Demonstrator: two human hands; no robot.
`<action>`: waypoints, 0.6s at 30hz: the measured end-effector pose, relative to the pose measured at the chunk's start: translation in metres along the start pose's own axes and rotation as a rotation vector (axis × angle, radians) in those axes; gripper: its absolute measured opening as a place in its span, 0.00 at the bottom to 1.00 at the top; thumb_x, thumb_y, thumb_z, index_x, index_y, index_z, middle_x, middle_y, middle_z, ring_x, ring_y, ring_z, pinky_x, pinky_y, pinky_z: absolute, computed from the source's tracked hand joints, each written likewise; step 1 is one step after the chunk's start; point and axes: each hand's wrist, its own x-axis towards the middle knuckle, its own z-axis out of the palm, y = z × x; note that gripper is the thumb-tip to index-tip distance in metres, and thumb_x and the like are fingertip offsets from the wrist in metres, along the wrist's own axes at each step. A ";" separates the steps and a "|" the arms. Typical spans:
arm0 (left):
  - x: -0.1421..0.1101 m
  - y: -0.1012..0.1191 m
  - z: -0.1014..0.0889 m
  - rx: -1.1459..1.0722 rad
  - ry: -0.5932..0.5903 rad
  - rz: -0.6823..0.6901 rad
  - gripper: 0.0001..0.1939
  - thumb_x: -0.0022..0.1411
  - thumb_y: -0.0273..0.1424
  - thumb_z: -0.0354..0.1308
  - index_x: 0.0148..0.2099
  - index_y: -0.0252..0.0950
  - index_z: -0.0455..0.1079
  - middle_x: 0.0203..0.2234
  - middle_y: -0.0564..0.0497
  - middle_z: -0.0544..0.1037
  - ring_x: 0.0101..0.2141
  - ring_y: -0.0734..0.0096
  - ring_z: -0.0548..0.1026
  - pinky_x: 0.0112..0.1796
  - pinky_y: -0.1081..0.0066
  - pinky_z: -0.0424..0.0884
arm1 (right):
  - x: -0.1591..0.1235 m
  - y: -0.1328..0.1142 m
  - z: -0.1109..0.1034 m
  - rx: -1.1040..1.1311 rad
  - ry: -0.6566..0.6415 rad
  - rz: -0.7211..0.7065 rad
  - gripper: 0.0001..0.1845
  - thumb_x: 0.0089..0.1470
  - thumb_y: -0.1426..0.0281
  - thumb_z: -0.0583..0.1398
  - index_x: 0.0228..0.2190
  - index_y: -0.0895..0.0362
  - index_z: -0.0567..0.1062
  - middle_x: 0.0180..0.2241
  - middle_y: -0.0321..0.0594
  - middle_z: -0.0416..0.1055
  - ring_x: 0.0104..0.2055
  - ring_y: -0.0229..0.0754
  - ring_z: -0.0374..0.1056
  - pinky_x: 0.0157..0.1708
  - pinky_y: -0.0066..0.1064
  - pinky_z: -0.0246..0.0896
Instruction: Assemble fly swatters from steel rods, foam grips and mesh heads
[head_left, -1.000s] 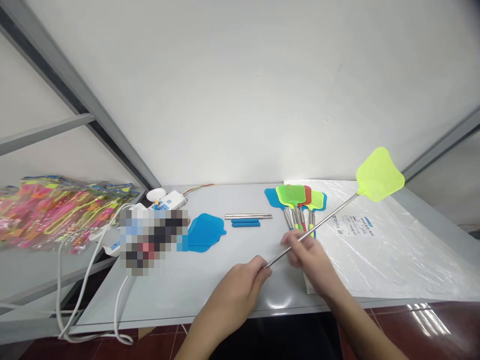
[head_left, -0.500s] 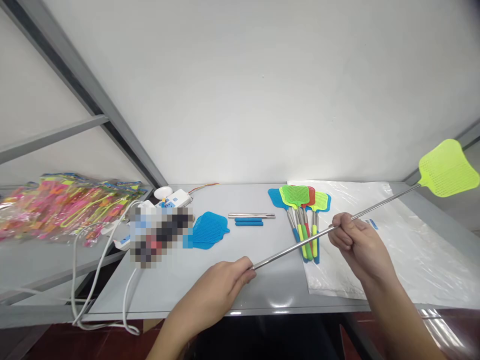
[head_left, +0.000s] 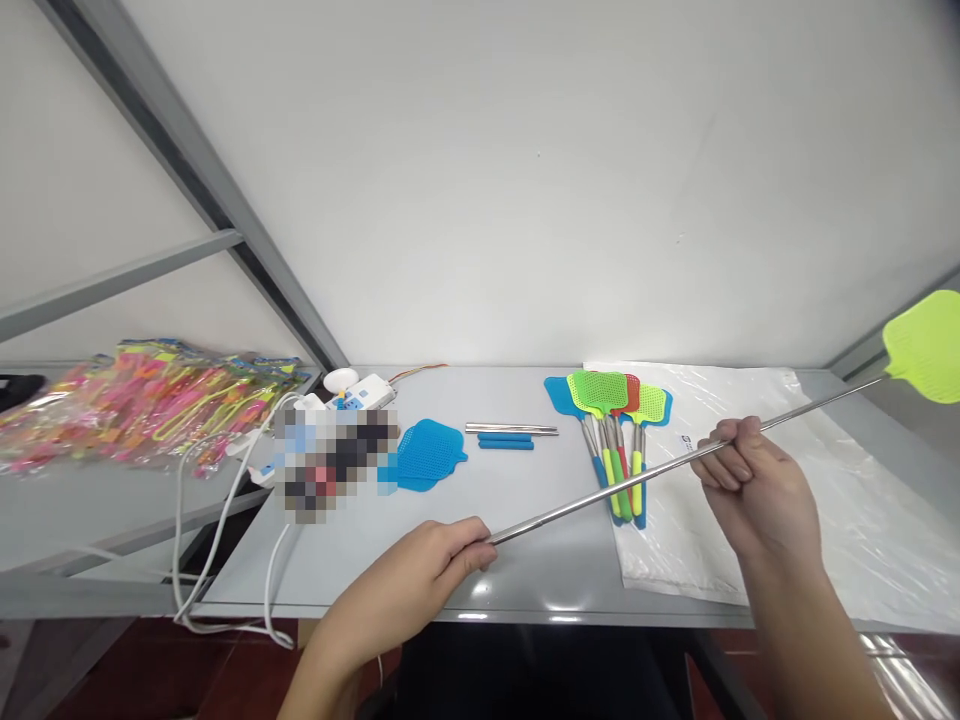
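Observation:
A fly swatter (head_left: 930, 345) with a yellow-green head and a long silver telescopic rod slants across my view, its head cut off by the right edge. My left hand (head_left: 442, 560) is closed round the rod's lower end, hiding that end. Farther up the rod, my right hand (head_left: 754, 480) grips it with fingers curled. Behind the rod lies a bunch of fly swatters (head_left: 604, 400) in blue, green, red and yellow, their handles toward me. To the left are blue swatter heads (head_left: 427, 455), silver rods (head_left: 512, 429) and blue handle tubes (head_left: 506, 441).
White plastic bags (head_left: 847, 520) cover the table's right part. On the left stand a power strip (head_left: 367, 393) and a blurred dark object (head_left: 341, 465), with white cables (head_left: 180, 540) hanging down. Bagged colourful goods (head_left: 180, 400) fill the side shelf. A wall rises behind the grey table (head_left: 360, 560).
My right hand has moved right along with the swatter head, and more of the rod shows between the hands. My left hand has shifted slightly left. The view has turned a little left.

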 end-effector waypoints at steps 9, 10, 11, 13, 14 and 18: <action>0.015 0.009 0.012 0.006 0.089 0.042 0.17 0.70 0.40 0.43 0.33 0.39 0.66 0.24 0.56 0.69 0.27 0.71 0.66 0.29 0.73 0.56 | -0.045 0.055 0.043 -0.092 -0.184 0.215 0.15 0.55 0.57 0.63 0.29 0.57 0.73 0.16 0.27 0.49 0.19 0.30 0.46 0.19 0.25 0.43; 0.013 0.007 0.011 -0.020 0.074 0.040 0.17 0.70 0.40 0.44 0.33 0.39 0.66 0.24 0.56 0.69 0.28 0.72 0.66 0.30 0.73 0.56 | -0.043 0.051 0.040 -0.101 -0.175 0.193 0.15 0.55 0.57 0.63 0.29 0.57 0.74 0.16 0.27 0.48 0.19 0.30 0.45 0.19 0.25 0.43; 0.011 0.005 0.010 -0.044 0.061 0.035 0.16 0.70 0.40 0.44 0.32 0.39 0.65 0.24 0.57 0.69 0.28 0.72 0.66 0.30 0.73 0.57 | -0.040 0.045 0.036 -0.107 -0.160 0.167 0.15 0.55 0.58 0.63 0.29 0.57 0.74 0.16 0.27 0.48 0.19 0.30 0.45 0.20 0.25 0.42; 0.005 -0.001 0.007 -0.087 0.040 0.019 0.17 0.70 0.40 0.44 0.32 0.39 0.65 0.24 0.57 0.69 0.28 0.73 0.66 0.30 0.74 0.57 | -0.032 0.031 0.028 -0.121 -0.147 0.126 0.14 0.56 0.59 0.62 0.29 0.57 0.74 0.17 0.28 0.47 0.20 0.30 0.45 0.20 0.26 0.43; 0.001 -0.003 0.007 -0.104 0.031 0.014 0.17 0.70 0.40 0.44 0.32 0.39 0.65 0.24 0.57 0.69 0.28 0.73 0.66 0.30 0.74 0.58 | -0.029 0.025 0.025 -0.133 -0.162 0.118 0.14 0.57 0.60 0.62 0.28 0.57 0.74 0.17 0.28 0.47 0.20 0.30 0.44 0.20 0.26 0.43; -0.009 -0.010 0.004 -0.112 0.072 0.003 0.17 0.70 0.42 0.46 0.33 0.39 0.67 0.26 0.57 0.71 0.30 0.72 0.67 0.32 0.74 0.59 | -0.025 0.012 0.024 -0.155 -0.271 0.137 0.14 0.59 0.61 0.60 0.28 0.58 0.74 0.18 0.29 0.48 0.20 0.30 0.46 0.21 0.26 0.43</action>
